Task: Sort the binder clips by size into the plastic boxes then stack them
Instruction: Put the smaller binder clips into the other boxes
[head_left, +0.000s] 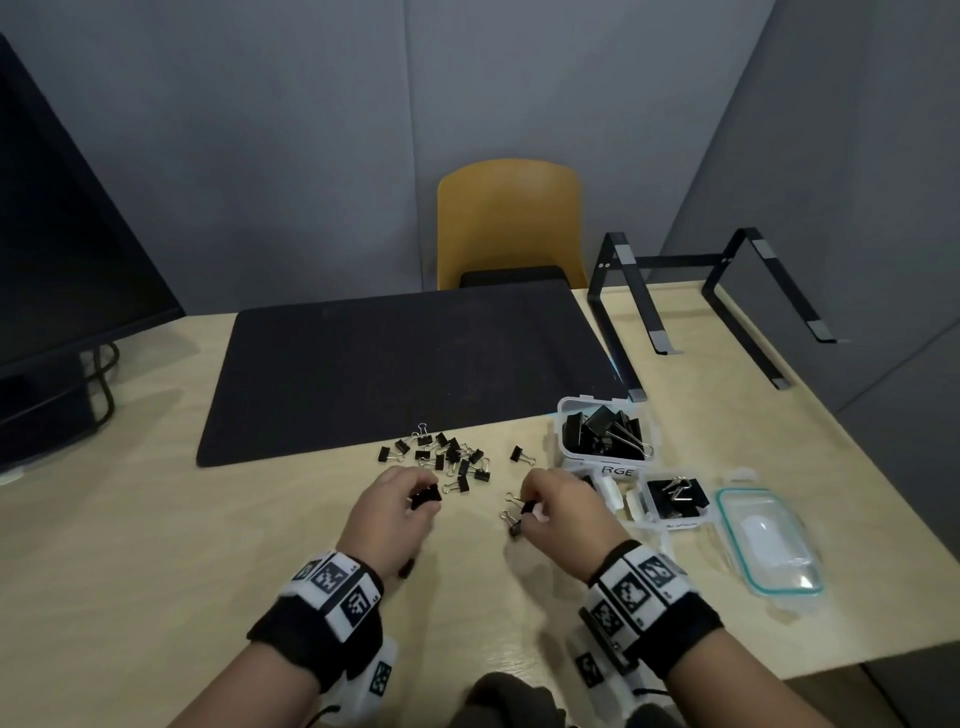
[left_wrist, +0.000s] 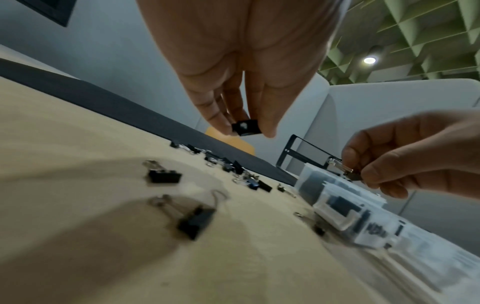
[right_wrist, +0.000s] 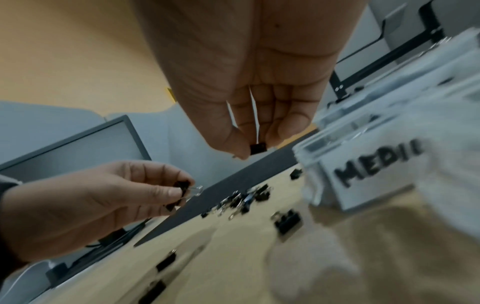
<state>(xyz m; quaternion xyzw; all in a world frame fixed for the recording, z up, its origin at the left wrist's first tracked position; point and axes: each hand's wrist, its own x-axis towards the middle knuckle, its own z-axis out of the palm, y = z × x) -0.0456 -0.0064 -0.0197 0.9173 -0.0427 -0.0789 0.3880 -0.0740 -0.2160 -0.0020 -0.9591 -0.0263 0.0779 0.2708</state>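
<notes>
My left hand (head_left: 410, 493) pinches a black binder clip (head_left: 426, 497) just above the table; the left wrist view shows that clip (left_wrist: 245, 128) between thumb and fingertips. My right hand (head_left: 540, 501) pinches another black clip (head_left: 527, 506), also seen as a clip (right_wrist: 257, 148) at its fingertips in the right wrist view. A scatter of small clips (head_left: 447, 457) lies ahead of both hands. A box of large clips (head_left: 605, 431) and a box marked medium (head_left: 675, 501) stand to the right.
A clear lid with a teal rim (head_left: 769, 540) lies at the right. A dark desk mat (head_left: 410, 364) covers the table's middle, a black laptop stand (head_left: 711, 301) sits far right, a monitor (head_left: 62, 260) at left, a yellow chair (head_left: 509, 223) behind.
</notes>
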